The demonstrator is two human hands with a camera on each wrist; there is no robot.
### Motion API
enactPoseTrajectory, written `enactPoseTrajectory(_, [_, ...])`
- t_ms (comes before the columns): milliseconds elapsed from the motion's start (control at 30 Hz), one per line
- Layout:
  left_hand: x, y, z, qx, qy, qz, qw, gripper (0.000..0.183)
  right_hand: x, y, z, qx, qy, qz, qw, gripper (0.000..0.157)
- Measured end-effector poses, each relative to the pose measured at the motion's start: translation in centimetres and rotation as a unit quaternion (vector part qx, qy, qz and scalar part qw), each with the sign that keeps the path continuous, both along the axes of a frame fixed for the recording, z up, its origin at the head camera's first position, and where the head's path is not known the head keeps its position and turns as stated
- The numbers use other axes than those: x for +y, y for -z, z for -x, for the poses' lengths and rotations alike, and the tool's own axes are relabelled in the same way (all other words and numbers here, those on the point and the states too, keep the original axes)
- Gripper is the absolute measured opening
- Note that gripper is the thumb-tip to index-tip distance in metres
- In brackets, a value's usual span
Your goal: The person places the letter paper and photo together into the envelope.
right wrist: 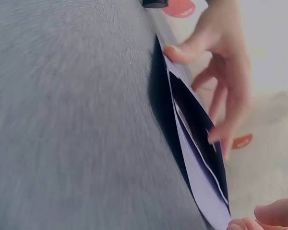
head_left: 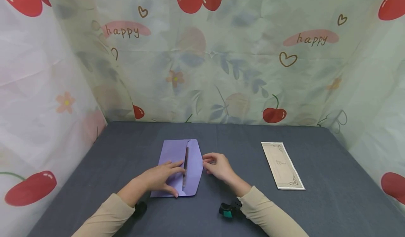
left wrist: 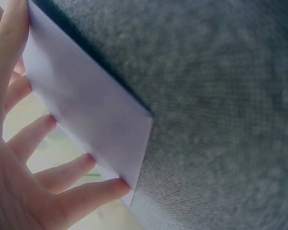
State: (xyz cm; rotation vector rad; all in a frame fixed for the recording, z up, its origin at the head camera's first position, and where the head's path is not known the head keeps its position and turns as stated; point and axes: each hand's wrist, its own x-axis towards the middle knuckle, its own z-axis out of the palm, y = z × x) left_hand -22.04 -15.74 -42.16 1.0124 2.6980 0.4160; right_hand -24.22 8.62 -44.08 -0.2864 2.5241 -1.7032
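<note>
A purple envelope (head_left: 172, 151) lies on the dark cloth, its pointed flap (head_left: 194, 173) opened out to the right. Through its slit-like mouth a dark strip (head_left: 186, 156) shows; in the right wrist view pale paper edges appear inside the gaping opening. My left hand (head_left: 164, 177) rests on the envelope with fingers spread, thumb near the lower edge and fingertips at the mouth. At the flap's right edge, my right hand (head_left: 218, 165) pinches the border between thumb and fingers, partly cut off in the right wrist view.
A cream folded card (head_left: 281, 166) with dark ornamental corners lies on the right of the table (head_left: 240, 142). A black strap with a green part (head_left: 227, 210) is by the right wrist. Printed curtains (head_left: 209, 71) stand behind and at both sides.
</note>
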Motion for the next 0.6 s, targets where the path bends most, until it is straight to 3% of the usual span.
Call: enactPoseTrajectory(600, [-0.1, 0.1, -0.1, 0.0, -0.004, 0.002, 1.0, 0.07, 10.5, -0.9, 0.4, 0.018, 0.1, -0.088, 0.991, 0.032])
